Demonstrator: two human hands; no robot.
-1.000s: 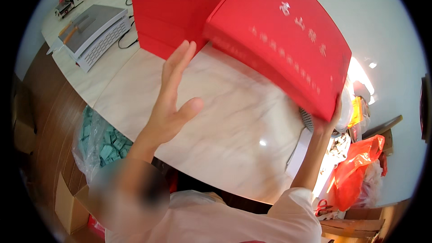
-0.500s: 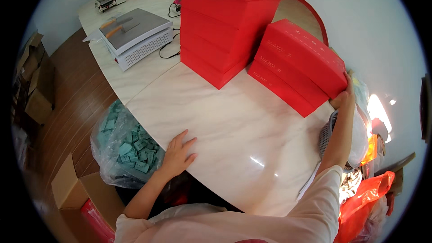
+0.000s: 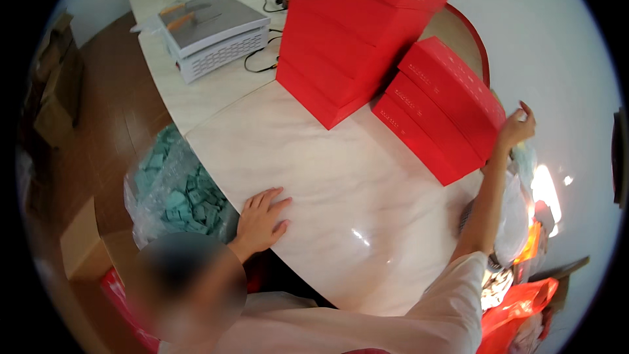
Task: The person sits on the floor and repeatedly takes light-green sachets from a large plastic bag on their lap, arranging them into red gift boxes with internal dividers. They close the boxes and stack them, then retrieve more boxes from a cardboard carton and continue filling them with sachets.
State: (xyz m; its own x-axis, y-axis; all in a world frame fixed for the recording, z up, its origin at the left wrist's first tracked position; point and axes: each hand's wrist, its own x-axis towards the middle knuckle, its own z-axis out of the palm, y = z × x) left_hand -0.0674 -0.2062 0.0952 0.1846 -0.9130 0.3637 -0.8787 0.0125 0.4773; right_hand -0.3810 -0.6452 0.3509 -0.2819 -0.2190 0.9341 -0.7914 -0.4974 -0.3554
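My left hand (image 3: 259, 221) rests flat on the near edge of the marble-patterned table (image 3: 314, 170), fingers spread and holding nothing. To the right, my right hand (image 3: 517, 128) is raised beside the right end of a short stack of red boxes (image 3: 436, 108). Its fingers are loosely curved with a gap showing, and nothing can be made out in them. Left of that stack stands a taller pile of red boxes (image 3: 350, 39), its top cut off by the picture's edge.
A grey-topped appliance (image 3: 219, 33) with orange handles sits far left. Below the table edge is a clear bag of teal packets (image 3: 190, 203), beside an open cardboard box (image 3: 85, 242). A red plastic bag (image 3: 517, 308) lies low right. A blurred patch covers part of the lower left.
My right hand has come off the end of the upper red box and lifted to its right. My left hand stays on the table edge. The whole view has shifted slightly.
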